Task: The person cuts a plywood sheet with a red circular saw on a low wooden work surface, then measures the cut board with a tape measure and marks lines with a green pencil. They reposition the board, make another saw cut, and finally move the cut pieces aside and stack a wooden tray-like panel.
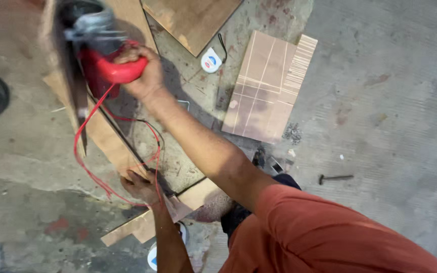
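On the grey concrete floor (380, 101) lies a big brown board (269, 86) with pale lines cut in it. Left of it, a long wood plank (108, 134) runs under the red power saw (99, 55). The right hand (145, 76) is wrapped tight around the saw's red handle, up at the far end of the plank. The left hand (140, 186) presses flat on the plank's near end, fingers closed on its edge, with the red cord (89, 167) looping past. A small white tape measure (211, 60) sits near the board.
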{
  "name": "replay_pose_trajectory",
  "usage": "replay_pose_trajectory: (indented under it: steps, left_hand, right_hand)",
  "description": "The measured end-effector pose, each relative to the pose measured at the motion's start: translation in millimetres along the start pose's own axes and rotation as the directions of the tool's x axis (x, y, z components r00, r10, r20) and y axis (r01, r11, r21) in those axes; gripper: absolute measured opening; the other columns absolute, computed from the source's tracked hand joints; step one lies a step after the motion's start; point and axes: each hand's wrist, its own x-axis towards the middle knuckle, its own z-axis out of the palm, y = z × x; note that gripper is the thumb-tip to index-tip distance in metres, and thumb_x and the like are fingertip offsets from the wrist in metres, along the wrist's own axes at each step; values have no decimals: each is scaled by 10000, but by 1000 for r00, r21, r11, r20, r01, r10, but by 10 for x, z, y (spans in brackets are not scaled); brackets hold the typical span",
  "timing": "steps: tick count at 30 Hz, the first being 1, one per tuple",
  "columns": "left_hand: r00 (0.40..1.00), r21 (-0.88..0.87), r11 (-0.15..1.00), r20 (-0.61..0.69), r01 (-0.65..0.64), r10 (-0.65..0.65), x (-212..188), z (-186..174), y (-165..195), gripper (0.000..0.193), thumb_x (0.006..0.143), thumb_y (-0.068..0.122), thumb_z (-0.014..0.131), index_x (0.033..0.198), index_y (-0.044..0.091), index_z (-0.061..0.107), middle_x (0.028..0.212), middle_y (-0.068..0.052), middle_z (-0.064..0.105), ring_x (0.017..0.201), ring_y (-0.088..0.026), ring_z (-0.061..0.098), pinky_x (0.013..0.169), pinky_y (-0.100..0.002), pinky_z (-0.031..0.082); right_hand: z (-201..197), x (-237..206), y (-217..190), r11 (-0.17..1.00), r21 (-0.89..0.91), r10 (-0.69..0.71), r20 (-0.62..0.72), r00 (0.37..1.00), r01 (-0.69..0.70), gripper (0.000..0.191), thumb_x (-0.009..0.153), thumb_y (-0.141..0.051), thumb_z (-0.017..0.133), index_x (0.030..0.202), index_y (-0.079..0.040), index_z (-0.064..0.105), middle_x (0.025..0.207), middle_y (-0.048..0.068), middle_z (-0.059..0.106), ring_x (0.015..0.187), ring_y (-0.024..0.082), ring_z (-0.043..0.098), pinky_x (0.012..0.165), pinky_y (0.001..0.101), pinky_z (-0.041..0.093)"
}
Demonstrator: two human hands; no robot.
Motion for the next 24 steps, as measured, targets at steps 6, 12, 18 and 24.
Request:
replay_pose_trajectory:
  steps: [6,12,18,24]
  left_hand:
    - [983,20,992,129,127,-128,-275,-99,-15,721,997,425,725,1498,-12,447,1500,-337,422,1381,-510,458,1145,-547,431]
    - [990,-155,988,139,6,15,-321,-157,-67,754,1094,392,714,1649,33,352,1623,-360,309,1484,-530,400,1213,-588,396]
    - [967,-119,990,237,-72,99,-380,-349,-173,734,1057,454,729,1575,31,425,1488,-386,429,1339,-552,467,1107,-618,427]
    - [972,14,1000,233,26,-29,-979,-538,305,380,1076,333,622,1288,25,553,1173,-142,588,1017,-320,578,881,-457,489]
  right_hand:
    - [-39,-265,-480,975,-191,-205,-565,799,115,135,948,-251,558,975,-121,584,853,42,672,782,212,659,776,382,588]
    - [-126,-745,-743,898,-385,-12,-507,862,-213,402,939,-506,455,981,-153,644,836,61,703,667,251,686,473,394,578]
    - [-342,-1195,-985,846,-446,-24,-579,815,-292,340,1081,-347,464,1249,-70,567,1097,119,699,933,260,713,818,395,625]
    - [-287,-2066,-1840,14,-937,-347,-332,877,-349,421,1005,-265,611,1337,-29,502,1185,145,683,1033,276,703,912,401,600]
